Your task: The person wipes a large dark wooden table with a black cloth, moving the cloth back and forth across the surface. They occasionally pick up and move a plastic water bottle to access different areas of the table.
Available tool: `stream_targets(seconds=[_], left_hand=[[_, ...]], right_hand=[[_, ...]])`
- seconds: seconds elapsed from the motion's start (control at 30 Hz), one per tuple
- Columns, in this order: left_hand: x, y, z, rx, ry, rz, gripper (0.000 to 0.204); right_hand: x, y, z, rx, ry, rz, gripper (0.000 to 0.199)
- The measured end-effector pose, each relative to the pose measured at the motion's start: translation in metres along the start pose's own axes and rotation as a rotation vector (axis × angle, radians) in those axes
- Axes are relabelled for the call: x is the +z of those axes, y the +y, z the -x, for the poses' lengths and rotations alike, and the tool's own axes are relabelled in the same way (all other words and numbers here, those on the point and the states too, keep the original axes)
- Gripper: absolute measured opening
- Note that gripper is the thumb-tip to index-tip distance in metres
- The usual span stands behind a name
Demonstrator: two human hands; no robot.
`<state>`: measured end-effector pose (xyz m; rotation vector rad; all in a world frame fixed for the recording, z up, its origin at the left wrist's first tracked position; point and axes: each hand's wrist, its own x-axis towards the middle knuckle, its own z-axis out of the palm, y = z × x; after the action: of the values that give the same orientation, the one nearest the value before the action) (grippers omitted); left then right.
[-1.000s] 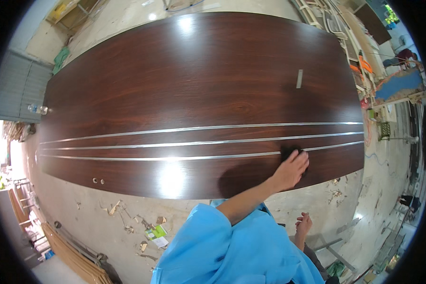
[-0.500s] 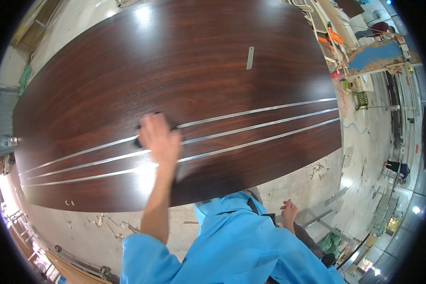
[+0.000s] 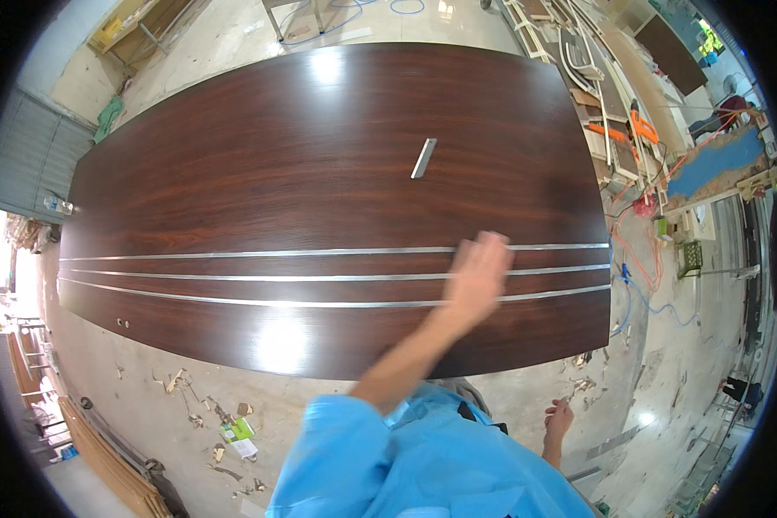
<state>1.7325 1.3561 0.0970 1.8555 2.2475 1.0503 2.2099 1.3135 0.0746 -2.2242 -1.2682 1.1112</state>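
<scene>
**Flat palm on the dark panel**

On the glossy brown panel (image 3: 319,173), the left hand (image 3: 475,276) lies blurred over the three inlaid metal strips (image 3: 259,278), fingers spread flat, gripping nothing that shows. Even, light pressure along the strips would suit best. The right hand (image 3: 559,423) hangs low beside the blue sleeve (image 3: 380,466), loosely open and empty. A short metal piece (image 3: 423,158) lies well apart.

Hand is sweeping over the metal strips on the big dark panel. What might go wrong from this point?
1. The loose metal piece lies unsecured on the panel; a wide sweep may knock it and scratch the glossy face.
2. The left hand is blurred over the three inlaid strips; a raised strip edge might catch the fingers.
3. Scraps and cables on the floor near the panel are a possible trip hazard. The right hand hangs low, away from the panel.
</scene>
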Motion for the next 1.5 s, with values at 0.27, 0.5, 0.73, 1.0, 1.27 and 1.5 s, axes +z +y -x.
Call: stream_targets(seconds=[0.27, 0.5, 0.73, 1.0, 1.27, 1.5], left_hand=[[-0.242, -0.282, 0.032, -0.911, 0.281, -0.789, 0.064], [-0.014, -0.034, -0.034, -0.092, 0.148, -0.240, 0.070], [0.084, 0.185, -0.028, 0.493, -0.199, 0.117, 0.069], [-0.013, 0.008, -0.046, -0.455, 0.126, -0.418, 0.079], [0.217, 0.172, -0.232, 0.039, 0.084, -0.083, 0.049], [0.234, 0.351, -0.065, 0.411, -0.695, 0.618, 0.027]], right_hand=[[-0.027, 0.030, -0.003, 0.137, -0.007, 0.031, 0.050], [-0.006, 0.050, 0.051, 0.174, -0.020, 0.093, 0.048], [0.017, 0.020, 0.054, 0.134, -0.012, 0.067, 0.048], [-0.005, 0.026, -0.050, 0.173, -0.138, 0.046, 0.046], [-0.090, 0.031, -0.227, 0.164, -0.068, 0.014, 0.036], [-0.143, -0.012, -0.314, 0.153, 0.181, -0.373, 0.035]])
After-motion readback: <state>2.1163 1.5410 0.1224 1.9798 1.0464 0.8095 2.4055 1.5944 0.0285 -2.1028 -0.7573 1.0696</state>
